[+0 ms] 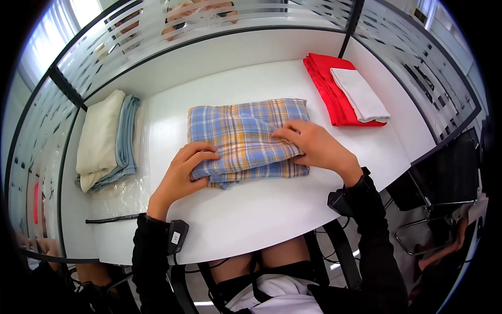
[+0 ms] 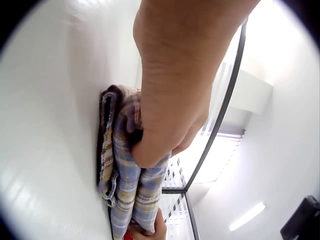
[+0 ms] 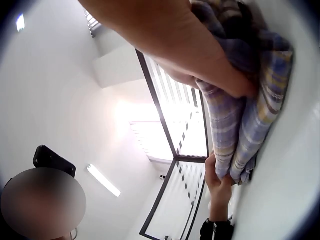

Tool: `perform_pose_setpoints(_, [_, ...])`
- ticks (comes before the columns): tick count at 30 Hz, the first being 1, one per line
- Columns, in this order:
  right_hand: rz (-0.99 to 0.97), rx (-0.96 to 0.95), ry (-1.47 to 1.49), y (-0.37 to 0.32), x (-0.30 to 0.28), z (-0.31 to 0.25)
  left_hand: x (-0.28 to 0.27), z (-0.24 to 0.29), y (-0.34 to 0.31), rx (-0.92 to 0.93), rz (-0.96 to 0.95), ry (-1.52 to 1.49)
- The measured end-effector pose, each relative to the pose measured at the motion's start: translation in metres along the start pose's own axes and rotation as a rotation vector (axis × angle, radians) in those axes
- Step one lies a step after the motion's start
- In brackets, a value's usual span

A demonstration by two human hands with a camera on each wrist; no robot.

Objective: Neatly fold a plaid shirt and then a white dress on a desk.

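A blue, yellow and white plaid cloth (image 1: 243, 131), folded into a thick layered rectangle, lies in the middle of the white table. My left hand (image 1: 180, 170) grips its near left corner, fingers on top and thumb low at the side. On the right side, my right hand (image 1: 316, 146) holds the upper fold, its fingers bent over the top. In the left wrist view, the left thumb (image 2: 145, 152) presses into the stacked folds. The right wrist view has the right thumb (image 3: 245, 87) tucked between two layers, its tip hidden.
Folded cream cloth (image 1: 99, 136) and light blue cloth (image 1: 127, 141) lie at the left, beside clear plastic (image 1: 123, 201). At the back right, a white folded cloth (image 1: 358, 94) rests on a red one (image 1: 319, 78). Low partition walls (image 1: 230, 49) enclose the table's back and sides.
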State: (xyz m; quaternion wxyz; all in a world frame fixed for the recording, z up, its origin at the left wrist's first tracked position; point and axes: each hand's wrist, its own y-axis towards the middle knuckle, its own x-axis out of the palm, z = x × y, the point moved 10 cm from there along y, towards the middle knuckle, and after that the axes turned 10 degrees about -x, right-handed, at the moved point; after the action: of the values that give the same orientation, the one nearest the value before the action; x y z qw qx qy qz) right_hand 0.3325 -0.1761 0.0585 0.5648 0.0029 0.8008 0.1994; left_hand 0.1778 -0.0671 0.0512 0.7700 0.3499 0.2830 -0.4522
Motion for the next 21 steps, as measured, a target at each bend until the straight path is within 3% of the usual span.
perform_pose_setpoints(2, [-0.007, 0.097, -0.081, -0.006, -0.002, 0.014, -0.001, -0.003, -0.001, -0.024, 0.029, 0.038])
perform_pose_setpoints(8, [0.368, 0.009, -0.377, -0.006, -0.042, 0.011, 0.004, 0.016, 0.000, 0.036, 0.098, 0.177])
perform_pose_setpoints(10, [0.479, 0.002, -0.415, -0.011, -0.058, 0.009, 0.000, 0.019, -0.003, 0.060, 0.201, 0.180])
perform_pose_setpoints(14, [0.086, -0.211, -0.149, -0.008, -0.031, -0.009, -0.008, 0.026, -0.009, 0.143, 0.267, 0.252])
perform_pose_setpoints(17, [-0.240, -0.007, 0.205, -0.012, -0.003, -0.002, -0.014, 0.046, -0.008, 0.284, 0.233, 0.192])
perform_pose_setpoints(19, [-0.129, -0.033, 0.146, -0.009, -0.013, -0.002, -0.016, 0.048, -0.004, 0.273, 0.177, 0.073])
perform_pose_setpoints(21, [0.013, -0.061, 0.093, -0.005, -0.026, -0.007, -0.012, 0.018, 0.002, 0.083, 0.056, -0.157])
